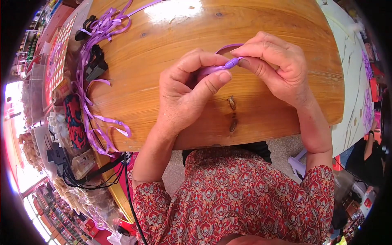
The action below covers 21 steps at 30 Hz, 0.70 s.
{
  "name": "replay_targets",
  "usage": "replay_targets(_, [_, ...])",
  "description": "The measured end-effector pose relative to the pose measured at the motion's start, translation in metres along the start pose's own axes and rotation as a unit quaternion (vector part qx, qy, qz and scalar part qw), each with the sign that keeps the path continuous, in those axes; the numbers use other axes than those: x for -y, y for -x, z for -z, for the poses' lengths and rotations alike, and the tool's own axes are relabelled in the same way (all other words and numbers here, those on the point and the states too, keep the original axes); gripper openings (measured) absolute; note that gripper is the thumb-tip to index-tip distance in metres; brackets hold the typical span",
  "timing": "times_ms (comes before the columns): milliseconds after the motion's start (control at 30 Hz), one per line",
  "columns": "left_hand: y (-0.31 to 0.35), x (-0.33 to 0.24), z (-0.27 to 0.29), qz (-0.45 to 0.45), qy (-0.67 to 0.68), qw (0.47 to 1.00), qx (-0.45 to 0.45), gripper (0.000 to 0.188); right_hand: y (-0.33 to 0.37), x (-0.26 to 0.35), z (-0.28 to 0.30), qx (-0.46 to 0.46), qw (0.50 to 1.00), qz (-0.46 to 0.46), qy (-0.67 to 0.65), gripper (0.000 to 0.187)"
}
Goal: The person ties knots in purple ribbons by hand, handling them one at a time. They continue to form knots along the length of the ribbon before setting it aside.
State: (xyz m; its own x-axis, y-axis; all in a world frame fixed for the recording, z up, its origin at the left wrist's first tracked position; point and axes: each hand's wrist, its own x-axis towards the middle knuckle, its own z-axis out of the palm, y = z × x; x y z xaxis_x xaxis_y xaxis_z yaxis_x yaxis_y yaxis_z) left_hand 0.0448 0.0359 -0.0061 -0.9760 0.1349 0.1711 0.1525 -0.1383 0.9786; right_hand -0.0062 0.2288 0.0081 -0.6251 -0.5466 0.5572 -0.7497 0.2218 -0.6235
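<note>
Purple ribbon (210,70), thin and satiny, lies between the finger and thumb of the left hand (179,100), its band running toward the palm. It should handle as something very light and limp, perhaps a little slippery, so the hold is likely surest close to its end. Between the two hands, just beyond the left thumb tip, sits a small purple clasp (231,63), probably hard plastic; its rounded body offers little to grip, and fingertips at either end would suit it best. The right hand (281,67) pinches the ribbon at the clasp's right end, thumb against forefinger, with the other fingers curled.

Far left of the hands, past the tabletop's edge, shelves (49,212) carry small goods. Nearer, a red and dark patterned pouch (74,122) lies beside dark cables (92,185). A tangle of purple ribbon (107,26) trails down that side, near a black plastic object (96,63). Under the hands spreads the wooden tabletop (143,87), glossy and knotted. Below the right forearm, a pale stool (297,165) stands on a speckled floor (281,153). Right of the hands is a white, grey-veined tabletop (349,77), with another person (365,161) in dark clothing near its lower end.
</note>
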Motion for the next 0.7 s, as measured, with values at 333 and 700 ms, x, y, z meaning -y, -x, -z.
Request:
replay_targets(333, [0.001,0.0022,-0.0023,0.016,-0.007,0.999,-0.037,0.009,0.0018,0.0039,-0.0057,-0.014,0.997,0.035,0.064,0.029])
replay_targets(700, [-0.0026,0.0008,-0.0008,-0.079,-0.186,0.979,0.013,0.006,0.0028,-0.0027,-0.0029,-0.006,0.983,0.131,0.131,0.027])
